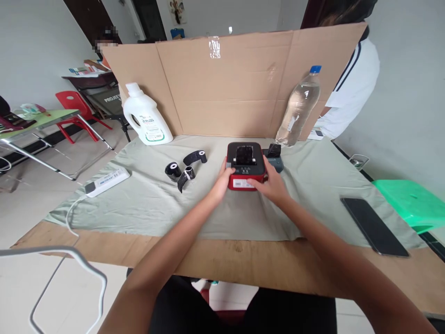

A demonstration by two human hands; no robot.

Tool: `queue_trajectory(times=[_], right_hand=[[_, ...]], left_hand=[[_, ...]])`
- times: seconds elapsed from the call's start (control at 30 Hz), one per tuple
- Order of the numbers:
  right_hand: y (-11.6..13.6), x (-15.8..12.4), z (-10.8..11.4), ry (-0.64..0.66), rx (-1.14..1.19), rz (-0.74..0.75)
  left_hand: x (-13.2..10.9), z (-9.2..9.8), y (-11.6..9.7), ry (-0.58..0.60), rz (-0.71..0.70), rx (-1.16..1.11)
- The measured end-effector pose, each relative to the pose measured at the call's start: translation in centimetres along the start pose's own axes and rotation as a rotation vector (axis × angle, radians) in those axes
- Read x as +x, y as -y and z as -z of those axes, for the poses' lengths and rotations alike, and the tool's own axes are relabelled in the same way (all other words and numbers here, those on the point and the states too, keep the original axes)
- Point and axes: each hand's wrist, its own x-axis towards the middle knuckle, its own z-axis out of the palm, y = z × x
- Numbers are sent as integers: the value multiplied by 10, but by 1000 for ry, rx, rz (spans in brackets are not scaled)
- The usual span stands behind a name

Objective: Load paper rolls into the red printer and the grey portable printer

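A small red-and-black box-shaped device (246, 166), which looks like a label printer, stands on the cloth in front of me. Black film or tape shows at its top, and a white label is stuck on its front. My left hand (222, 178) grips its left edge, thumb at the front corner. On the opposite side, my right hand (273, 183) is wrapped round the right edge with its thumb on the front label. Just behind my right hand sits a dark grey device (276, 161), partly hidden. Several small rolls of black tape (185, 171) lie partly unwound to the left.
A cardboard screen (225, 88) stands behind, with a white jug (148, 120) and a water bottle (299, 111) before it. A power strip (107, 182) lies left, a black phone (373, 226) right. Beyond are a green stool (412, 202) and a person's white sleeve (361, 88).
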Motion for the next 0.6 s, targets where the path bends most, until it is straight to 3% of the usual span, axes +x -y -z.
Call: queue_trajectory(times=[0.13, 0.23, 0.43, 0.6], right_hand=[[-14, 66, -12, -51, 63, -36], [-33, 97, -28, -46, 168, -74], [-58, 109, -49, -43, 294, -36], [-62, 106, -44, -81, 187, -42]], left_hand=[[72, -3, -10, 2, 16, -106], [111, 1, -4, -8, 41, -134], [130, 9, 18, -29, 68, -140], [135, 10, 23, -37, 116, -136]])
